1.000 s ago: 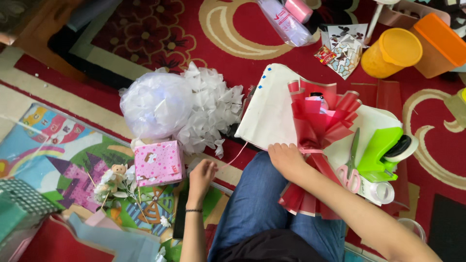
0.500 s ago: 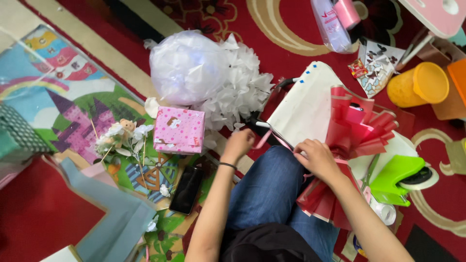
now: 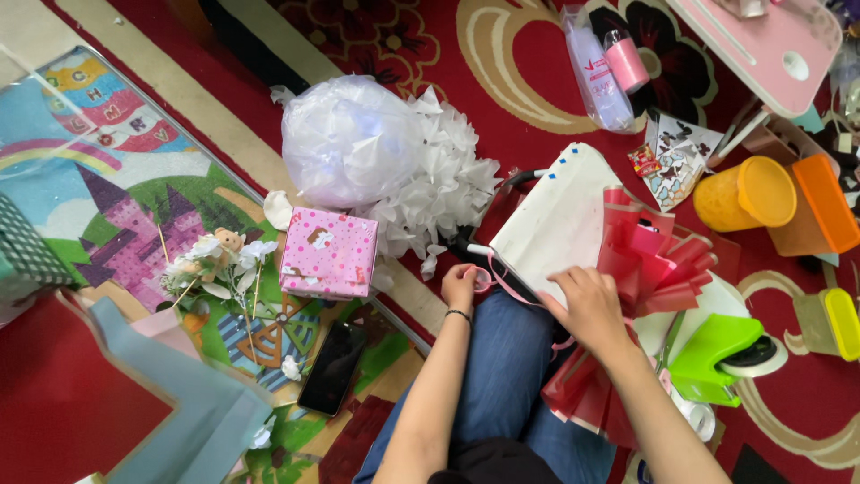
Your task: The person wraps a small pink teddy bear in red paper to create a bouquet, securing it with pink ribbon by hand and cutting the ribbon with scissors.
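On the red carpet (image 3: 537,54), left hand (image 3: 461,285) fingers pinch pink ribbon (image 3: 507,285); right hand (image 3: 587,309) fingers spread flat on red wrap (image 3: 658,255).

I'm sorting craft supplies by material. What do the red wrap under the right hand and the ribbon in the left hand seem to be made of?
The red wrap looks like thin, slightly glossy paper or plastic film: it holds crisp folds and lets some light through. The ribbon, held by the left hand, looks like thin pink satin or plastic; it curls loosely. The right hand rests on the wrap.

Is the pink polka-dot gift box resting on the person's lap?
No, the pink polka-dot gift box sits on the floor mat, beside the left hand.
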